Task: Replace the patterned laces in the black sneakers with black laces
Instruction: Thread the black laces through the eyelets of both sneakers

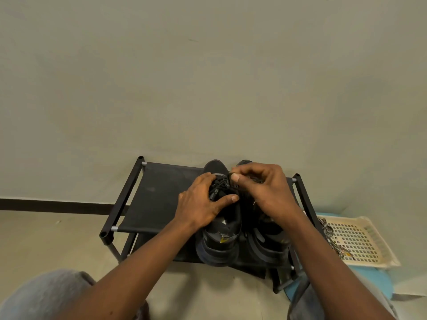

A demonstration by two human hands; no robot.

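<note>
Two sneakers [217,236], one rack [152,197], one tray [360,241], two hands [201,204].

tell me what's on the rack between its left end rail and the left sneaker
In the head view that stretch of the rack is bare black fabric, from the left rail to the left sneaker.

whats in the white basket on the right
A patterned lace lies in the white basket, draped over its near-left rim. The rest of the perforated bottom looks bare; the right forearm hides a little of the basket's left edge.
</note>
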